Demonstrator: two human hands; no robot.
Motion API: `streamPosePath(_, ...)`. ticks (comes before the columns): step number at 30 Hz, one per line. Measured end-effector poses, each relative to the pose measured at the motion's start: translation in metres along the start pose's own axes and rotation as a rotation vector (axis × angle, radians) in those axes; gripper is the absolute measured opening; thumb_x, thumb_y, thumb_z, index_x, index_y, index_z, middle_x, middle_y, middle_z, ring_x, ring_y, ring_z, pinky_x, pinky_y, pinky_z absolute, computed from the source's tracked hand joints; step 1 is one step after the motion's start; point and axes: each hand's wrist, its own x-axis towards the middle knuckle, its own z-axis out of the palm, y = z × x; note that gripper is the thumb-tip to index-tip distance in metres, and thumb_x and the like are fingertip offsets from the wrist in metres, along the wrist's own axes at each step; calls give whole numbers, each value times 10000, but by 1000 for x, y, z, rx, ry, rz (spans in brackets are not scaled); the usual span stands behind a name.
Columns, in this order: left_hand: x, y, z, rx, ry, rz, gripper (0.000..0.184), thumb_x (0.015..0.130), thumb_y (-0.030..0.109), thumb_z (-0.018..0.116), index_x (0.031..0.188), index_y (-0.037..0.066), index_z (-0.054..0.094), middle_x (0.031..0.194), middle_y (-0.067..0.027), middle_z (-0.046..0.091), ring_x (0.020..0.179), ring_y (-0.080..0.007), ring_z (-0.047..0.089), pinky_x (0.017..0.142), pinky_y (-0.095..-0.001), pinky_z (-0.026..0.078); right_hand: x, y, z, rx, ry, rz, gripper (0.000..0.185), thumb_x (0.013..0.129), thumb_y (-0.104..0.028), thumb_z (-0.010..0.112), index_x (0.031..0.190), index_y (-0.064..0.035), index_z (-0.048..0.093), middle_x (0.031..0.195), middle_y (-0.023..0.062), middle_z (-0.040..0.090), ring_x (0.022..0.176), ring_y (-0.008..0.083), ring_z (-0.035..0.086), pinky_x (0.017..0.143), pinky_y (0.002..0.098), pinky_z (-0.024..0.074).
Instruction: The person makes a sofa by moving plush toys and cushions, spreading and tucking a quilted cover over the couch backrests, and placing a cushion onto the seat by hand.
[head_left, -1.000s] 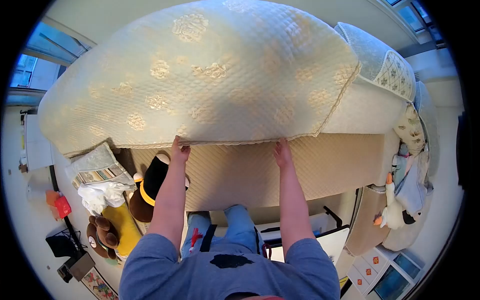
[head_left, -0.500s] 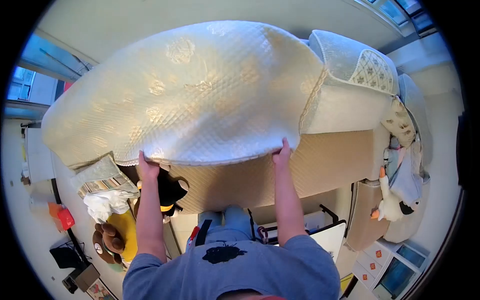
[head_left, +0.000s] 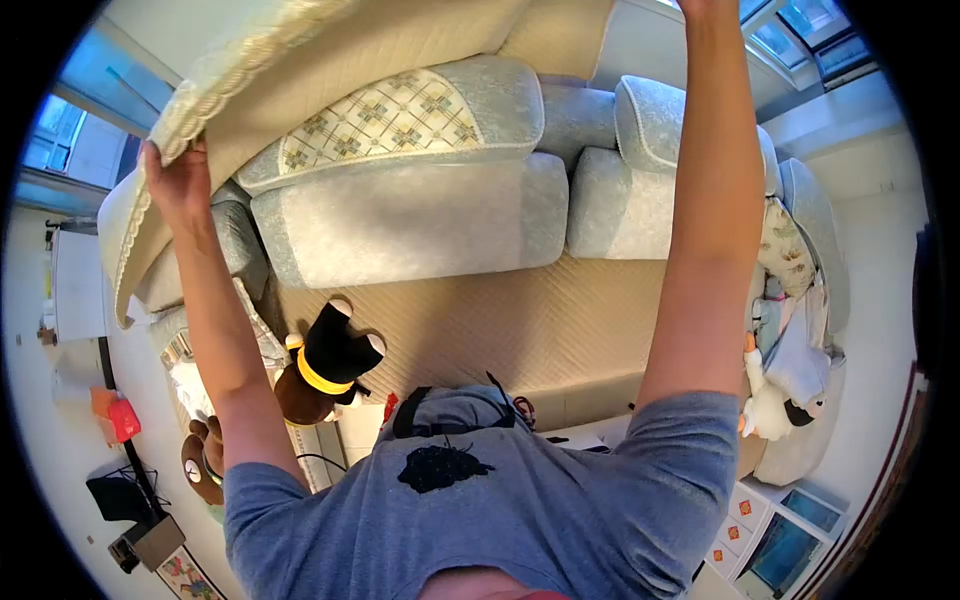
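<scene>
A quilted sofa cover point(head_left: 370, 75) with a scalloped lace edge is raised across the upper left, its plain beige underside toward me. My left hand point(head_left: 182, 185) is closed on the lace edge at the far left. My right hand point(head_left: 706, 8) is cut off by the top of the picture; its fingers do not show, so I cannot see whether it grips the cover. Beneath the raised cover stand pale blue-grey sofa back cushions point(head_left: 410, 220), one with a patterned cloth point(head_left: 385, 115) on top. In front of them the beige quilted seat point(head_left: 520, 310) shows.
A plush toy in black with a yellow band point(head_left: 330, 355) lies on the seat's left end. A brown plush toy point(head_left: 205, 460) sits lower left. At the right are a white goose plush point(head_left: 770, 410) and a heap of clothes point(head_left: 795, 345). A white cabinet point(head_left: 745, 520) stands lower right.
Both hands have risen and spread apart, lifting the cover from over the cushions. Its underside now shows, the cushions are exposed, and the right hand has gone mostly out of the picture.
</scene>
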Motion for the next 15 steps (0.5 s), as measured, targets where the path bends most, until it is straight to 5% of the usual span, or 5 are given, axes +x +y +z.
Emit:
streamPosePath(1,-12,-1,8,21,0,-39,389,844,212,468,1131,-45,412,1178,-180,461,1115,-293,427,969,-428,325,-5,6,-11,62,-66,28,550,799,-159,582,1262,-146,286,1133,63,495,948,197,526,824,313,431)
streamPosePath(3,-31,-17,-11,130,170,-139,363,829,217,513,1114,7,433,1122,-130,508,1032,-250,490,873,-383,409,-56,19,-26,70,275,20,187,780,-142,600,912,-27,536,863,64,570,787,179,560,645,300,482)
streamPosePath(12,-101,-84,-150,38,709,-390,378,853,228,438,1166,17,437,1219,-126,445,1136,-285,399,991,-432,282,-328,108,-98,-133,853,378,418,817,-89,517,1212,-53,385,1179,84,477,1075,223,466,909,368,397)
streamPosePath(13,-112,-89,-172,-11,756,-416,275,847,236,449,1041,48,502,1014,-102,556,957,-262,512,868,-415,395,-356,124,-116,-137,892,446,409,812,-105,525,1200,-63,402,1165,76,490,1062,221,476,895,365,402)
streamPosePath(15,-142,-100,-294,-330,332,-512,164,849,253,448,838,101,507,702,-21,526,647,-192,516,637,-348,441,-404,147,-135,-102,986,616,381,802,-156,548,1164,-98,445,1102,61,535,975,217,528,804,376,445)
